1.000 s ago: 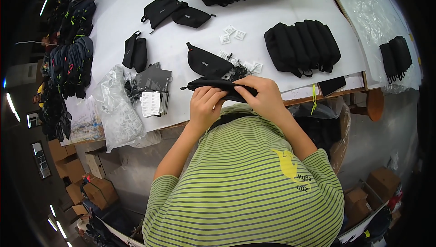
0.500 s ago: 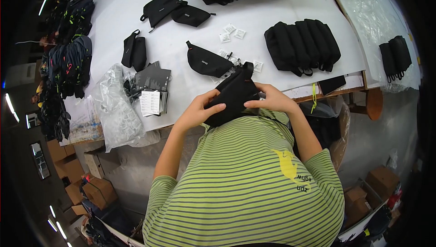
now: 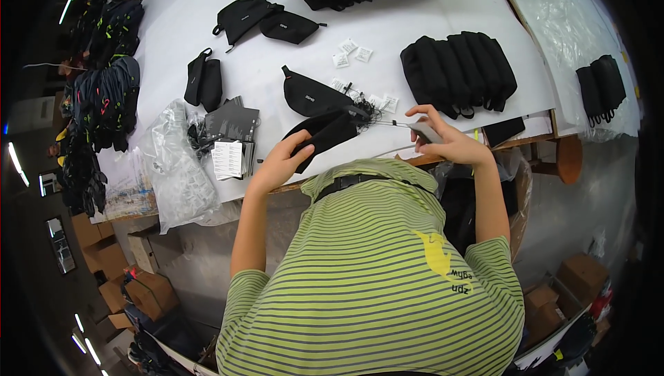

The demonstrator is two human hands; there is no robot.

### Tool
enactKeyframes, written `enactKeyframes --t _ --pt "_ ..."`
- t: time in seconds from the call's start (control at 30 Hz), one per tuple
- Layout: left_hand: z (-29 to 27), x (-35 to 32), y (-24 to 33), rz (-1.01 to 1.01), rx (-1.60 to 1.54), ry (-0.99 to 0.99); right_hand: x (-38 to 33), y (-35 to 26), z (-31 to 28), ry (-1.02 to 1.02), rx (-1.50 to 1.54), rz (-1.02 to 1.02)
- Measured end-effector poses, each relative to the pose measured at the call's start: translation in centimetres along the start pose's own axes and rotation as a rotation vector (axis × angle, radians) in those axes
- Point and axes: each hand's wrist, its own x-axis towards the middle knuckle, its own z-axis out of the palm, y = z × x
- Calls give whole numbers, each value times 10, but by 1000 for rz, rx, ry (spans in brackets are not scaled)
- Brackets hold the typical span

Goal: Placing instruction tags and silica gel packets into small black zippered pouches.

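Seen from above, a person in a green striped shirt stands at a white table (image 3: 415,16). The left hand (image 3: 285,161) grips a black pouch (image 3: 322,134) lying at the table's near edge. The right hand (image 3: 443,137) pinches a small grey tag (image 3: 425,132), joined to the pouch by a thin cord.

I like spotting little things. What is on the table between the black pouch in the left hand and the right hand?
In the head view, a thin cord stretches from the black pouch in the left hand toward the right hand, over bare white table.
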Motion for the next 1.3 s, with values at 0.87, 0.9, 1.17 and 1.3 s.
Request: enactKeyframes --t 0.87,0.9,1.17,1.3 --pt "1 -14 49 25 -33 -333 106 8 15 728 1190 -191" --pt "0 -11 53 26 -39 -334 105 5 14 904 1084 -159" --pt "28 21 79 386 360 -24 66 -18 10 591 19 -357" --pt "50 32 82 798 480 183 44 -40 33 386 -601 -271"
